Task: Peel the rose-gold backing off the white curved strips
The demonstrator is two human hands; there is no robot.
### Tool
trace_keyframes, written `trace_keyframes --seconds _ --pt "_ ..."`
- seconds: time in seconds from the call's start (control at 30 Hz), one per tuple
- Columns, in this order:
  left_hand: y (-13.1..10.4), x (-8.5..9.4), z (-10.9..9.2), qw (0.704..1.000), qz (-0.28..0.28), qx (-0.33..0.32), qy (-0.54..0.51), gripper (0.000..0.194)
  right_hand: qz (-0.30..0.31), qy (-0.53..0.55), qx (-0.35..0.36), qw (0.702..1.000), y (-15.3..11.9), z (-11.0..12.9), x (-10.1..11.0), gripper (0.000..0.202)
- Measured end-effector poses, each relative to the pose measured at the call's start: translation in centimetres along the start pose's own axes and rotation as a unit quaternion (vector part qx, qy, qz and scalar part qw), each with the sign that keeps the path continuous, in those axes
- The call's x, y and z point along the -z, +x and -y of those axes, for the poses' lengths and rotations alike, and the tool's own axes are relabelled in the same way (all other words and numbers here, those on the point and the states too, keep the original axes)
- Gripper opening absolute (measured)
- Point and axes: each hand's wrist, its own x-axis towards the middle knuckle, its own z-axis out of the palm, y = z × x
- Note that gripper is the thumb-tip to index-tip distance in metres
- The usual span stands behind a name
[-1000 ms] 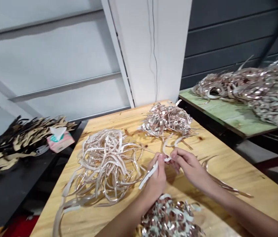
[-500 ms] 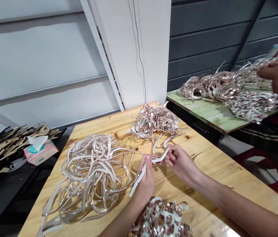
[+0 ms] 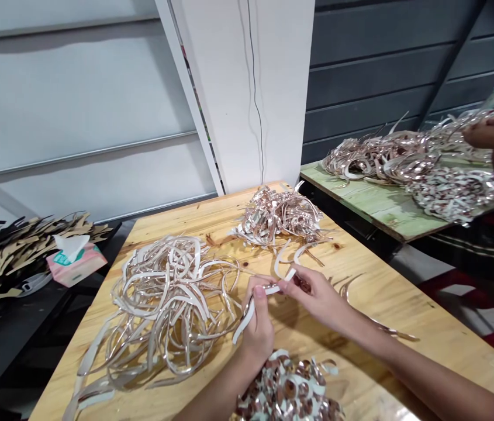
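Observation:
Over the middle of the wooden table, my left hand (image 3: pixel 259 316) is closed on a narrow white-and-rose-gold strip (image 3: pixel 272 289), one end of which hangs below the fingers. My right hand (image 3: pixel 312 290) pinches the same strip a little further right, close to the left fingertips. A tangle of long shiny strips (image 3: pixel 176 304) lies left of my hands. Beyond them sits a heap of shorter metallic strips (image 3: pixel 277 213). Curled white and rose-gold pieces (image 3: pixel 293 389) are piled nearest me, partly behind my left forearm.
A tissue box (image 3: pixel 75 263) and brown and black strips (image 3: pixel 23 245) rest on the dark table at left. At right, another person's hands (image 3: pixel 492 133) are over a greenish table (image 3: pixel 373 202) with more metallic strips. A white wall column (image 3: pixel 282 88) stands behind.
My right hand has moved slightly left and down along the strip, nearer my left hand. A thin rose-gold strip now shows on the table beside my right forearm. The view has shifted slightly.

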Motion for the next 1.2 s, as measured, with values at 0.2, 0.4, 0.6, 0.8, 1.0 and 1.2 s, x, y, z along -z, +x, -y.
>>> trace_keyframes --seconds 0.2,0.4,0.6,0.8,1.0,1.2 --pt "0.2 0.1 -0.7 0.998 0.048 0.044 0.024 0.044 0.054 -0.143 0.085 0.985 -0.7 1.2 0.0 0.028" --pt "0.9 -0.2 -1.2 0.990 0.111 0.056 0.067 0.038 0.043 -0.143 0.105 0.983 -1.2 1.5 -0.5 0.026" --pt "1.0 -0.4 -0.9 0.991 0.115 0.016 0.070 0.035 0.008 -0.046 0.037 0.998 -1.0 1.0 -0.6 0.030" --pt "1.4 -0.6 -0.8 0.992 0.115 0.008 0.047 0.035 -0.026 0.176 -0.052 0.983 -0.1 0.3 -0.9 0.037" --pt "1.6 -0.7 -1.2 0.990 0.139 0.012 0.028 0.031 -0.096 0.344 -0.108 0.928 0.2 0.6 -0.8 0.033" --pt "1.3 -0.6 -0.9 0.991 0.112 -0.003 0.079 0.031 -0.138 0.420 -0.142 0.886 0.5 1.2 -0.1 0.029"
